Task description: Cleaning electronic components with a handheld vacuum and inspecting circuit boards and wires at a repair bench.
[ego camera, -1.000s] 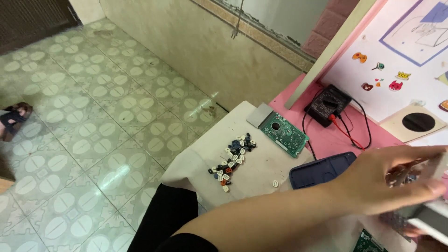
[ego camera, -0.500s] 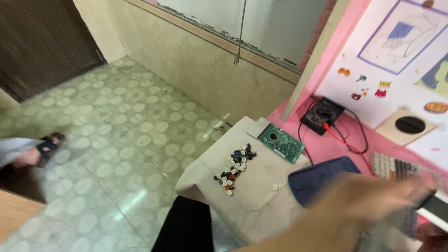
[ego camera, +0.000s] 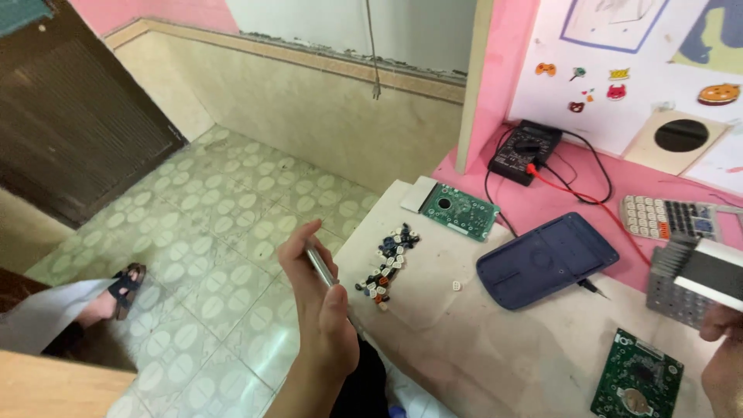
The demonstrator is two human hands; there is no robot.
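While left hand (ego camera: 321,310) pinches tool (ego camera: 319,263).

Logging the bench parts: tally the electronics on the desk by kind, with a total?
Green circuit boards: 2 (one by the wall, one near the front edge)
Multimeter: 1
Blue back cover: 1
Keypad panel: 1
Pile of loose keys: 1
Total: 6
The left hand holds a thin metal tool.

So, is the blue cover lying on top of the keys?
No, the blue cover lies apart from the keys, with bare cloth between them.
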